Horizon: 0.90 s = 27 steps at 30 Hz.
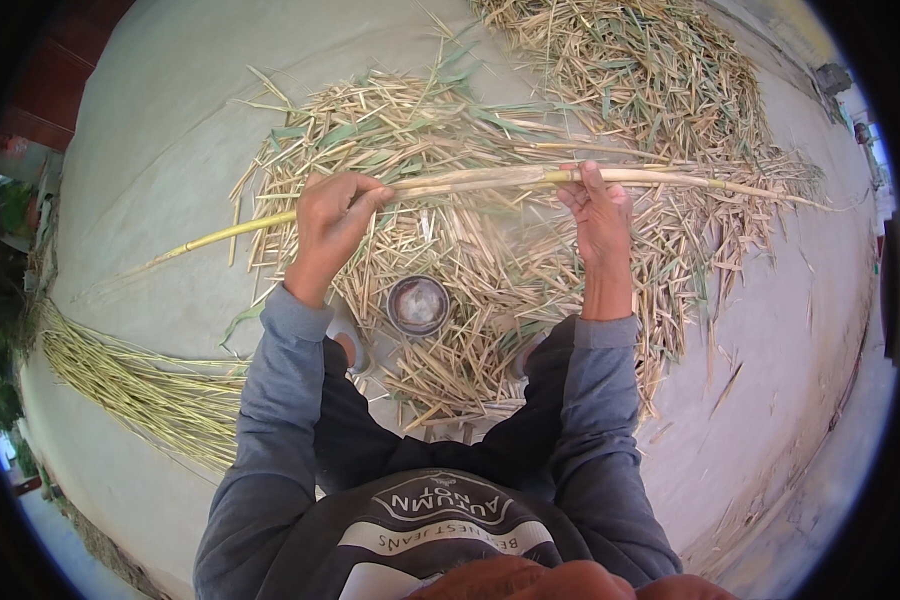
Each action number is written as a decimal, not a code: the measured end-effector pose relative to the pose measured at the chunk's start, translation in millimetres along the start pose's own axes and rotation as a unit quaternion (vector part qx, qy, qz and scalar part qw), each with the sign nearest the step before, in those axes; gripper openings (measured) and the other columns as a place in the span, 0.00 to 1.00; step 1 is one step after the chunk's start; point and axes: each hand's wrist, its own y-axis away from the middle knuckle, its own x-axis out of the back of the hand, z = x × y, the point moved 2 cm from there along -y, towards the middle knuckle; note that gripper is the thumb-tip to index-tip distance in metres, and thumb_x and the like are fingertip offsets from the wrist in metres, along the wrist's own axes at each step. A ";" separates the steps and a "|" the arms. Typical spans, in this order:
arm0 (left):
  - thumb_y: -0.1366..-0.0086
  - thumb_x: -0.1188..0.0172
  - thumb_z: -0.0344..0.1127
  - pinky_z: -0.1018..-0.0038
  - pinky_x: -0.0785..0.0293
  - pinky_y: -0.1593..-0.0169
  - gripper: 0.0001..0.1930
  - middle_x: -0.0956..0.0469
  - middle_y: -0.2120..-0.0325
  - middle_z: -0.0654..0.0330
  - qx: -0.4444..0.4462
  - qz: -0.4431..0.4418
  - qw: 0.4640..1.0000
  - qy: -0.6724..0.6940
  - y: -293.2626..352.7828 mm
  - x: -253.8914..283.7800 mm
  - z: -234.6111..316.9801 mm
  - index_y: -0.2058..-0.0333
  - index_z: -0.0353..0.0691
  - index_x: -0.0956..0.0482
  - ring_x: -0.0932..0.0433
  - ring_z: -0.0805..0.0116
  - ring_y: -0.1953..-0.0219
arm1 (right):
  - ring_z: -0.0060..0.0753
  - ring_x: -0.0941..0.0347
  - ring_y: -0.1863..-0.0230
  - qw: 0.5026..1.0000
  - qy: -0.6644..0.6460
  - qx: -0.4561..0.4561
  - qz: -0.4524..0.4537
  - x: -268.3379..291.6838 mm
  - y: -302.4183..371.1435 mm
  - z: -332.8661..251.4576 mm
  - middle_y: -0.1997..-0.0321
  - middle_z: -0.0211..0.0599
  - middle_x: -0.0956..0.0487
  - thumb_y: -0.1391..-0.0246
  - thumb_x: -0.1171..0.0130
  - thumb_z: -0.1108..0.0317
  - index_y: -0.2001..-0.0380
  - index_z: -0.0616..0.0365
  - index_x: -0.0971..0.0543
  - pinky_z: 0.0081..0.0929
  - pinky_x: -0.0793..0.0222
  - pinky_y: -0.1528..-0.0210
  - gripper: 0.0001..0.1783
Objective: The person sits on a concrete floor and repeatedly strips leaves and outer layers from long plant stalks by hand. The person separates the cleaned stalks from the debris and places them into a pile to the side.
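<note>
A long reed stalk [475, 181] stretches crosswise in front of me, yellow-green at its left part and covered by a pale dry sheath toward the right. My left hand [332, 222] is closed round it left of the middle. Farther right, my right hand [600, 215] pinches the stalk between thumb and fingers, palm turned up. The stalk's thin left end is smeared by motion. Beneath it spreads a heap of stripped dry sheaths and leaves [370, 130], some of them green.
Between my feet stands a small round container [418, 306] with something whitish inside. A bundle of thin green-yellow stalks [140, 390] lies on the concrete floor [170, 130] at the left. Another large pile of sheaths [660, 70] rises at the far right.
</note>
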 end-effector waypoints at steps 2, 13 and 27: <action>0.43 0.26 0.38 0.64 0.31 0.59 0.12 0.17 0.74 0.57 -0.047 -0.022 0.999 -0.011 -1.4 4.2 1.5 0.64 0.38 0.14 0.21 0.59 0.67 | 0.29 0.16 0.65 1.000 -0.004 -0.005 0.027 -3.6 -0.3 1.5 0.61 0.42 0.14 0.37 0.32 0.56 0.57 0.65 0.20 0.23 0.18 0.63 0.20; 0.42 0.26 0.32 0.74 0.30 0.71 0.07 0.17 0.75 0.60 0.210 0.016 0.952 0.224 3.8 -2.7 -30.4 0.67 0.39 0.14 0.24 0.70 0.77 | 0.27 0.17 0.70 0.991 0.044 -0.051 0.118 5.8 -3.5 3.7 0.68 0.40 0.16 0.38 0.31 0.54 0.63 0.65 0.20 0.19 0.18 0.68 0.21; 0.33 0.35 0.43 0.60 0.31 0.58 0.14 0.17 0.65 0.53 -0.137 -0.044 0.988 -0.058 -12.4 -25.7 9.9 0.59 0.38 0.17 0.20 0.54 0.62 | 0.33 0.16 0.68 0.989 0.093 -0.059 0.095 -28.8 8.1 29.3 0.66 0.46 0.16 0.42 0.27 0.49 0.60 0.69 0.24 0.20 0.22 0.68 0.30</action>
